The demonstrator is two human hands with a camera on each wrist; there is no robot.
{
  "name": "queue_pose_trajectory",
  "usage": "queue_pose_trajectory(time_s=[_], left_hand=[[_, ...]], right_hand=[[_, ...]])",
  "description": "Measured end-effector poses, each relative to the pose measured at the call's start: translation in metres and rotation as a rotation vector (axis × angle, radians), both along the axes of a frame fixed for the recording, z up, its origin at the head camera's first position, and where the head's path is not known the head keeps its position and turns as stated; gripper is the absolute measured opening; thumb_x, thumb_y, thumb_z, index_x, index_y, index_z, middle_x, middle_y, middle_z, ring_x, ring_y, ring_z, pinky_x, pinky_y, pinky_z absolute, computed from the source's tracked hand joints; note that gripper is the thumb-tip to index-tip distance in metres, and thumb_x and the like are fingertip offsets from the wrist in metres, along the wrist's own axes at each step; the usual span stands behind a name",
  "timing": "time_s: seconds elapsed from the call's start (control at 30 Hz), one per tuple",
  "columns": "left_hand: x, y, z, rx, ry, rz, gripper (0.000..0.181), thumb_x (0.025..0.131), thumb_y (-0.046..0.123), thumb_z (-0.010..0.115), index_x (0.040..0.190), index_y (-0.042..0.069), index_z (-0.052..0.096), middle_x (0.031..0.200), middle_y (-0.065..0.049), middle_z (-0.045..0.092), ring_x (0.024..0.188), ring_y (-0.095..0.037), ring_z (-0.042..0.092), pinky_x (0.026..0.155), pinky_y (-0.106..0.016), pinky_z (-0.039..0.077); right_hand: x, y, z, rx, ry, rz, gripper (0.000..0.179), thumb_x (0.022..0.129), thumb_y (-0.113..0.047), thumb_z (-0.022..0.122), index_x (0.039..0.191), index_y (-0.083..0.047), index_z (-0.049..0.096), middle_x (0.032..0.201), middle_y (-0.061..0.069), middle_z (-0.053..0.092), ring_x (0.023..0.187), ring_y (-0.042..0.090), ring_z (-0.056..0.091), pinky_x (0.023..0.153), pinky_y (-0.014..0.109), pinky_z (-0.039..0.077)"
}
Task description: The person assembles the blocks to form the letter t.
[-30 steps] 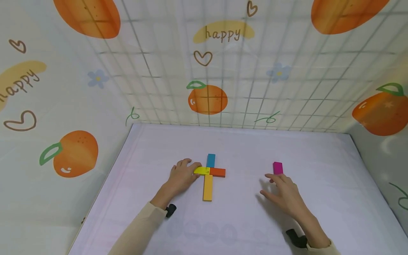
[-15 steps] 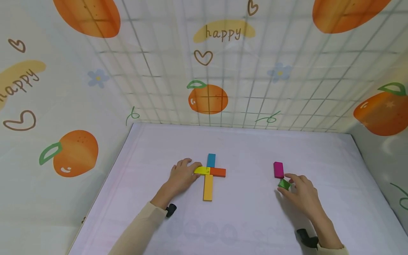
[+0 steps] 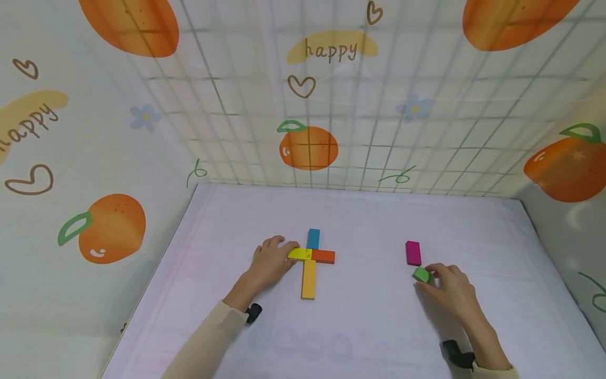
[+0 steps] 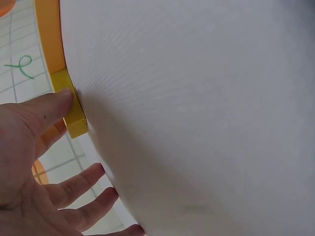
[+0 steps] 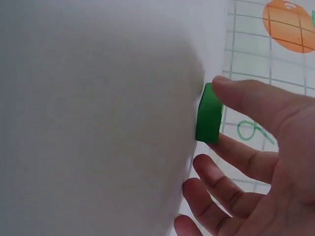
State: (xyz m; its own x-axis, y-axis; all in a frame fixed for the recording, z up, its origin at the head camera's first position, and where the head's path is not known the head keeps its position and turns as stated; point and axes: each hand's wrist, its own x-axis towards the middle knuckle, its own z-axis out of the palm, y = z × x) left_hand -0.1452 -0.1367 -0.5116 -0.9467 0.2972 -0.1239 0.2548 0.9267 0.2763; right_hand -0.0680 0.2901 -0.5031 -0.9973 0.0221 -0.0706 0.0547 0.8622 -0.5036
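Slanting across the printed left wall [image 3: 28,284], beyond the reach of both hands, the brown handwritten word "happy" [image 3: 33,123] shows on a yellow smear, with a heart outline [image 3: 29,180] and a printed orange [image 3: 112,229] below it. A pale sleeve [image 3: 205,339] leads up to the left hand [image 3: 270,263], which has a black device [image 3: 253,313] at its wrist. This hand pinches a yellow block [image 3: 298,254] between thumb and index finger, the other fingers apart from one another; dark marks near the block's right end are too small to read. Just right of the left hand, four blocks meet in a cross on the pale surface [image 3: 364,316]: the yellow one, a blue block [image 3: 313,239] pointing away from the person, an amber block [image 3: 308,280] pointing toward the person, and an orange-red block [image 3: 324,257] extending toward the right-hand side. Beyond this cross, the gridded back wall [image 3: 355,121] carries a second "happy" [image 3: 331,50]. Farther right, well apart from the cross, a magenta block [image 3: 413,253] lies just past the fingertips of the right hand [image 3: 452,289]. Near it, that hand pinches a green block [image 3: 420,275] between thumb and index finger, its remaining fingers separated; whether these two blocks touch cannot be told.
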Motion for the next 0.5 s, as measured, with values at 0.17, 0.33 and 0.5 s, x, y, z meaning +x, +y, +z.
queue_pose_trajectory(time_s=[0.17, 0.33, 0.5], left_hand=[[-0.0006, -0.0006, -0.0009, -0.005, 0.003, 0.0, 0.043, 0.097, 0.035, 0.067, 0.139, 0.031, 0.057, 0.148, -0.015, 0.043, 0.135, -0.038, 0.037, 0.105, -0.063, 0.033], [-0.0011, -0.0012, -0.0015, -0.004, 0.005, -0.003, 0.043, 0.097, 0.036, 0.067, 0.139, 0.031, 0.057, 0.148, -0.015, 0.044, 0.135, -0.038, 0.037, 0.105, -0.063, 0.034], [-0.0011, -0.001, -0.0013, 0.004, 0.003, 0.0, 0.043, 0.097, 0.035, 0.067, 0.139, 0.031, 0.058, 0.147, -0.015, 0.044, 0.134, -0.038, 0.037, 0.105, -0.064, 0.033]], right_hand=[[-0.0003, 0.0008, -0.0019, 0.005, 0.007, 0.0, 0.05, 0.086, -0.031, 0.078, 0.119, 0.004, 0.062, 0.102, 0.024, 0.058, 0.093, 0.04, 0.054, 0.066, 0.05, 0.041], [-0.0011, 0.001, -0.0036, 0.006, 0.004, 0.003, 0.046, 0.087, -0.028, 0.077, 0.116, 0.004, 0.063, 0.101, 0.022, 0.058, 0.092, 0.039, 0.054, 0.065, 0.049, 0.041], [-0.0002, -0.0003, -0.0029, -0.003, 0.02, 0.016, 0.043, 0.087, -0.027, 0.078, 0.115, 0.004, 0.064, 0.102, 0.023, 0.059, 0.092, 0.039, 0.054, 0.066, 0.05, 0.041]])
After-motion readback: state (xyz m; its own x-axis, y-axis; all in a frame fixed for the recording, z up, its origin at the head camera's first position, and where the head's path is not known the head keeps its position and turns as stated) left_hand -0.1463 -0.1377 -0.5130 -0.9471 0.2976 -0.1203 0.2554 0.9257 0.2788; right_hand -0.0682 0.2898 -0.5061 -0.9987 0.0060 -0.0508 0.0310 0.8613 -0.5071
